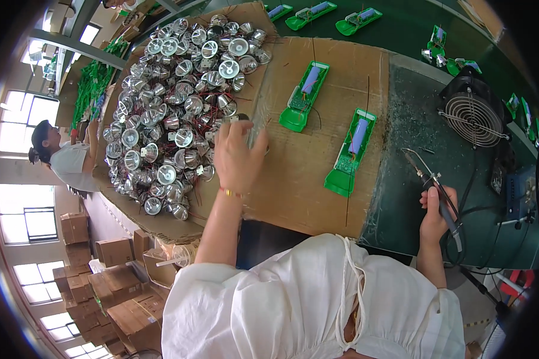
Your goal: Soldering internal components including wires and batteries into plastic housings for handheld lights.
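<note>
My left hand (239, 157) is over the right edge of a heap of silver lamp reflectors (182, 107) with thin red wires. Its thumb and fingers are apart; a small dark piece shows by the fingertips. In my right hand (435, 218) is a soldering iron (446, 212) with a thin curved metal tube beside its tip. The tip points up and left, above the green table. Between my hands, two green plastic housings, one farther (297, 113) and one nearer (343, 170), lie on the cardboard, each with a blue-purple battery cell, a green circuit board and thin wires.
A round-grilled fan (473, 119) stands at the right, beyond a blue box-shaped device (520, 194) with cables. More green housings (358, 21) lie along the far side. Another person (66, 152) works at the left. Cardboard boxes (126, 299) are stacked at the lower left.
</note>
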Tool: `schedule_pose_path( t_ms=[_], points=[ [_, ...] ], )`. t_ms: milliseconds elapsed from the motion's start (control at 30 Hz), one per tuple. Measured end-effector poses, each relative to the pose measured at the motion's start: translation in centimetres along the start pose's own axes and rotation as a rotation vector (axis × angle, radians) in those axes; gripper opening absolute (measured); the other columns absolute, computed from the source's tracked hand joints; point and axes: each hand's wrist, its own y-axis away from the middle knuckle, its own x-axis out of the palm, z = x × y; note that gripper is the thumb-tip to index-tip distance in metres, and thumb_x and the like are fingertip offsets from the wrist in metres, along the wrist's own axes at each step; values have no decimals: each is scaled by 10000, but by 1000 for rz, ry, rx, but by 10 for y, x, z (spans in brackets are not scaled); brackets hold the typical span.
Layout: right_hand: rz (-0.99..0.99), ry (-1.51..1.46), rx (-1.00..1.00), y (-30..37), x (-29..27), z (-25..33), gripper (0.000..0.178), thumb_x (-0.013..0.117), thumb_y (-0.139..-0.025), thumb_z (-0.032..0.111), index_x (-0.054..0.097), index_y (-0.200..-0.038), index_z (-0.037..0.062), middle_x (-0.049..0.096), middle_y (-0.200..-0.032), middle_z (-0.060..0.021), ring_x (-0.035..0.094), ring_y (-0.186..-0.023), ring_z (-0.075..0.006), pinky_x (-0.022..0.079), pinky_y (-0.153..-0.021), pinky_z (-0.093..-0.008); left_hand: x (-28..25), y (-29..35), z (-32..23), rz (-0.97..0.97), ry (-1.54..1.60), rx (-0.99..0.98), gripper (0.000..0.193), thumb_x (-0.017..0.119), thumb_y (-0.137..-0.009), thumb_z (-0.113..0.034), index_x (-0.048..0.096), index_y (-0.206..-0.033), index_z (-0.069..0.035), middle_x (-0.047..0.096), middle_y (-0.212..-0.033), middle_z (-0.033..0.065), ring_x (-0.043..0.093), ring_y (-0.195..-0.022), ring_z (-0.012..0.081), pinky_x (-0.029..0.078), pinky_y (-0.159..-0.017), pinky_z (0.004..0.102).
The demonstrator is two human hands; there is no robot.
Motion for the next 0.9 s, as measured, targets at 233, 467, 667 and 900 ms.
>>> schedule_pose_path(
  t_ms=[233,467,667,900],
  points=[
    [44,-40,-11,20,8,24,140,597,-840,85,523,-887,-24,596,-717,-93,555,-570,-100,450,-517,-205,21,-17,9,166,104,0,145,615,-796,-175,674,-844,-52,662,-703,77,626,-680,215,481,-603,321],
    [286,-58,32,42,13,39,168,653,-784,50,528,-870,-20,587,-751,-85,543,-598,-105,442,-548,-231,12,45,-36,476,643,-139,167,659,-793,-162,654,-808,5,658,-676,86,606,-594,107,466,-566,246],
    [377,-11,-107,33,38,42,143,615,-798,38,501,-850,-31,580,-707,-111,554,-601,-123,467,-559,-244,37,56,-53,380,737,-37,164,693,-765,-139,634,-739,12,602,-707,95,600,-581,154,460,-549,272],
    [252,-114,-41,36,57,34,148,673,-775,67,544,-795,-3,571,-640,-38,504,-535,-59,408,-492,-217,40,56,-56,430,736,-18,141,696,-749,-110,622,-719,5,577,-709,91,577,-565,162,453,-534,277]
  ],
)
